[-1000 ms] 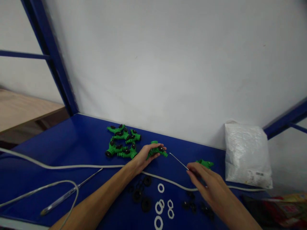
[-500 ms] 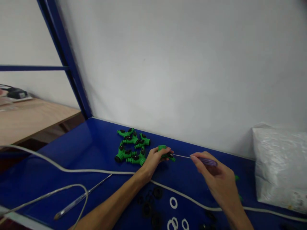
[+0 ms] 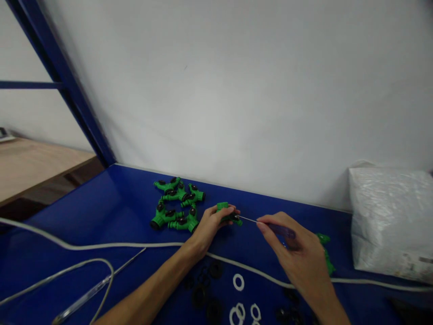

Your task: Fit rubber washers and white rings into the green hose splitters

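Note:
My left hand (image 3: pixel 210 222) is closed around a green Y-shaped hose connector (image 3: pixel 222 206) with black parts, lifted over the blue table. In my right hand (image 3: pixel 293 246) is a screwdriver (image 3: pixel 283 230) with a purplish see-through handle, gripped between thumb and fingers. Its thin shaft points left, and the tip meets the black part of the connector; the exact contact is too small to make out. Left of my left hand lies a group of several similar green connectors (image 3: pixel 176 193). More green pieces (image 3: pixel 324 239) show partly behind my right hand.
A pale cable (image 3: pixel 246 270) crosses the table under my forearms. White rings (image 3: pixel 238 282) and black rings (image 3: pixel 199 296) lie near the front. Another long screwdriver (image 3: pixel 86 295) rests at left by a cable loop. A plastic-wrapped package (image 3: pixel 389 221) stands at right against the wall.
The camera view has shifted to the right. The screwdriver has come slightly closer to the connector, with its tip now at the black part. Both hands keep their hold.

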The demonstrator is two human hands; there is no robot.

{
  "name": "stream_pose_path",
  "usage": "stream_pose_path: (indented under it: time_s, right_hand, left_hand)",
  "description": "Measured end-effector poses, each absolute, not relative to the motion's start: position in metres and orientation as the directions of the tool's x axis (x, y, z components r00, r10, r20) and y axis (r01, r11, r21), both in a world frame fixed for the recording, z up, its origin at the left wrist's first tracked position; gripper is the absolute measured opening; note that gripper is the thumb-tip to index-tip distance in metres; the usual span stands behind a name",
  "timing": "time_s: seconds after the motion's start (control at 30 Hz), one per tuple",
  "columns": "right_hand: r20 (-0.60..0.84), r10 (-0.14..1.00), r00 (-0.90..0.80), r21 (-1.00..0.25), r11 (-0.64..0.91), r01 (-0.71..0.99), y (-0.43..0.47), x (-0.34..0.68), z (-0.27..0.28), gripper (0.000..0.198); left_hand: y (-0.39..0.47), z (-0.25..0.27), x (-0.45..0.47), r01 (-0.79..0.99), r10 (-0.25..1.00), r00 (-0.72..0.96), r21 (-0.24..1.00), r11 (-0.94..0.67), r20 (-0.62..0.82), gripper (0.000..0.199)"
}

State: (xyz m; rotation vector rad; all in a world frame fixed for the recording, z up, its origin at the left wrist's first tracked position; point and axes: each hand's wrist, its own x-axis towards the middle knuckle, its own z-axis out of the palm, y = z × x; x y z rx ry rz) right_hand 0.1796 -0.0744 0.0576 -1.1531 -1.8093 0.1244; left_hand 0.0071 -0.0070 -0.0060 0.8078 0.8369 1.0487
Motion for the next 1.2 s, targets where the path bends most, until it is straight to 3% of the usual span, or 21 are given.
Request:
stream_pose_path:
  time_s: [0.57, 0.67, 0.83, 0.97, 1.07, 1.2]
  right_hand:
    - [0.618, 0.758, -0.210, -0.444, 0.556, 0.702, -0.075, 0.181, 0.061, 0.003]
    - [0.567, 0.767, -0.301, -0.336, 0.549, 0.765, -0.073, 0.184, 0.066, 0.007]
    - [0.474, 0.699, -0.535, 0.075, 0.573, 0.816, -0.064, 0.185, 0.076, 0.020]
    - [0.477, 0.659, -0.582, 0.315, 0.490, 0.813, -0.058, 0.176, 0.081, 0.023]
    - [0.497, 0.639, -0.588, 0.337, 0.482, 0.809, -0.054, 0.176, 0.078, 0.025]
    - [0.472, 0.654, -0.591, 0.214, 0.565, 0.797, -0.051, 0.186, 0.071, 0.027]
  left_hand:
    - [-0.006, -0.003, 0.007, -0.328, 0.958, 0.203, 0.908, 0.261, -0.202, 0.028]
    - [-0.007, -0.002, 0.007, -0.327, 0.959, 0.196, 0.908, 0.261, -0.205, 0.029]
    - [-0.006, -0.006, 0.007, -0.323, 0.959, 0.196, 0.910, 0.258, -0.202, 0.030]
    - [-0.005, -0.010, 0.008, -0.335, 0.960, 0.190, 0.906, 0.258, -0.203, 0.030]
    - [-0.004, -0.010, 0.008, -0.348, 0.960, 0.194, 0.901, 0.261, -0.203, 0.030]
    - [-0.006, -0.008, 0.008, -0.358, 0.957, 0.199, 0.893, 0.272, -0.212, 0.027]
